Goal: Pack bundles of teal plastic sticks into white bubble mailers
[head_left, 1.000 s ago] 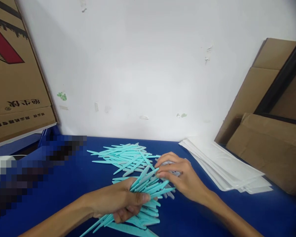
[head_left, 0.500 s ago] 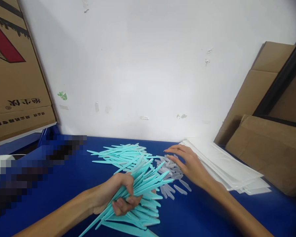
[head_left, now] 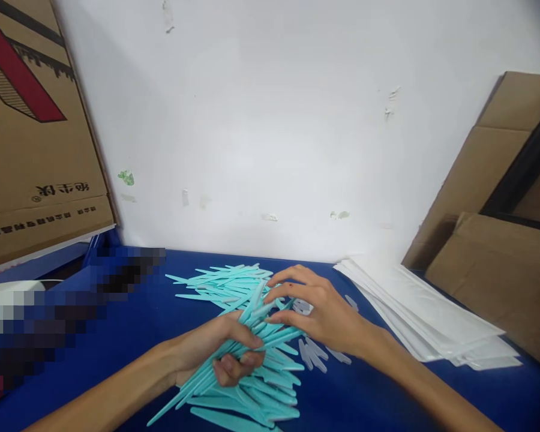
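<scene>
My left hand [head_left: 234,354] is closed around a bundle of slim turquoise eyebrow razors [head_left: 247,324], their wider ends fanned toward the upper right and the thin handles pointing lower left. At the upper end of that bundle, my right hand [head_left: 315,306] curves its thumb and fingers around a razor's tip; the exact contact is partly hidden. Behind the bundle lies a loose pile of the same razors [head_left: 216,282], and more rest under my left hand [head_left: 274,390]. Small translucent blade covers [head_left: 312,354] are scattered below and behind my right hand, which hides some of them.
White flat sleeves [head_left: 414,318] lie stacked at the right of the blue table [head_left: 139,324]. Cardboard [head_left: 499,276] leans at the far right. A large printed carton [head_left: 36,150] stands at the left, and a white wall [head_left: 270,132] closes the back.
My right hand has moved left from over the blade covers to the tips of the razors in my left hand. My left hand keeps its grip. The view has shifted slightly.
</scene>
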`<action>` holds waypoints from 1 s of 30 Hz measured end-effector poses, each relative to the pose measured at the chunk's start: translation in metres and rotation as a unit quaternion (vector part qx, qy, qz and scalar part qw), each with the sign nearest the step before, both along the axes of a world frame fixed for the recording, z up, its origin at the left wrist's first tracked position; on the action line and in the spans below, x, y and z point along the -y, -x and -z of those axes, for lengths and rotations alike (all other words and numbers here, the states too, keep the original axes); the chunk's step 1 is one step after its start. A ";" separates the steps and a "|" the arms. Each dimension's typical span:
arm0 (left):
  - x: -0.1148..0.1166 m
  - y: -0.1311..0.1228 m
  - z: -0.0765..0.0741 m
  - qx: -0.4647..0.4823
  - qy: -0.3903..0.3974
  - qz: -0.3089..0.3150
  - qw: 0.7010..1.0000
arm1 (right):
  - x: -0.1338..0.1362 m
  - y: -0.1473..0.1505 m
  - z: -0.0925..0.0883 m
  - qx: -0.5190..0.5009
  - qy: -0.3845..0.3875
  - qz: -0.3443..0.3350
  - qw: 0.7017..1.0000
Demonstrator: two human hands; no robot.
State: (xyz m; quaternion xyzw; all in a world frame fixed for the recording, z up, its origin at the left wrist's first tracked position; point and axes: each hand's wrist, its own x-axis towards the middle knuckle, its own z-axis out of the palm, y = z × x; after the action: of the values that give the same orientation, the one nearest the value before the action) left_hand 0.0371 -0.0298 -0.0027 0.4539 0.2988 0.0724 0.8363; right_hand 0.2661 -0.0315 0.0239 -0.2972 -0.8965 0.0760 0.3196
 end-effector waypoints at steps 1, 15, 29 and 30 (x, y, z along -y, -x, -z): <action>0.000 0.000 0.000 0.000 -0.003 -0.006 1.000 | -0.001 0.000 0.003 -0.006 -0.005 -0.003 1.000; 0.004 0.005 -0.012 -0.061 -0.084 0.026 0.994 | -0.025 -0.054 -0.007 -0.017 -0.072 0.145 0.987; 0.011 -0.001 -0.006 -0.025 -0.091 -0.007 0.996 | -0.008 -0.042 -0.006 -0.067 -0.040 0.133 0.988; 0.012 -0.001 -0.006 -0.025 -0.091 -0.013 0.995 | 0.002 -0.033 -0.009 -0.067 -0.034 0.104 0.992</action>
State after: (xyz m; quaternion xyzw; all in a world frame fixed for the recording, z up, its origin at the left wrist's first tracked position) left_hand 0.0383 -0.0413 0.0033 0.5262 0.3178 0.0989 0.7825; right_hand 0.2990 -0.0336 0.0329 -0.3723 -0.8392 0.0320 0.3951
